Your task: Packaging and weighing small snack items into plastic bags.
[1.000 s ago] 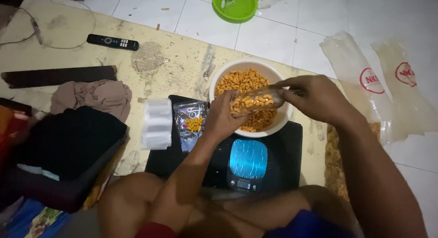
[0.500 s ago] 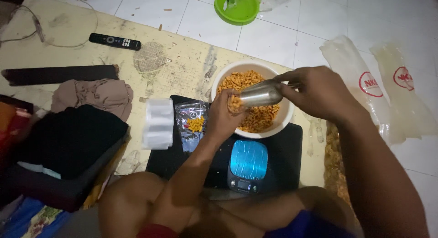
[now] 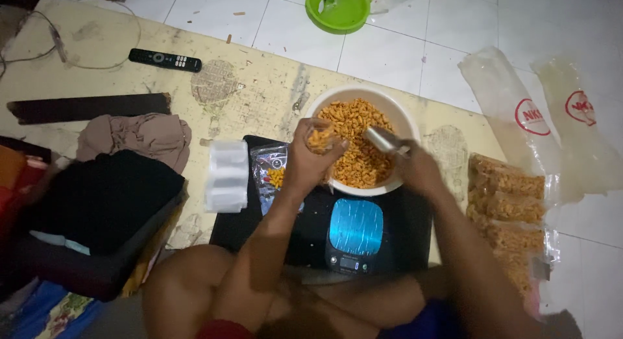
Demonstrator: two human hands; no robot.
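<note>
I am looking down from the head camera at my left hand [image 3: 310,158], whose fingers are wrapping closed around a small clear bag [image 3: 319,138] partly filled with orange snacks, holding it upright at the left rim of the white bowl [image 3: 337,99]. My right hand [image 3: 418,172] is gripping a metal scoop [image 3: 383,139], its fingers closed on the handle, and the scoop's mouth is pointing down into the heap of orange snacks [image 3: 355,143] inside the bowl. The bowl is sitting on the floor at the far edge of a black mat [image 3: 409,215], and a digital scale [image 3: 354,234] with a blue-lit platform is lying on that mat just in front of the bowl, between my knees. Just left of the held bag, a small filled packet [image 3: 273,173] is lying on the mat, beside a stack of empty clear bags [image 3: 225,175]. To my right, filled snack packets [image 3: 507,209] are lying in a row on the floor.
</note>
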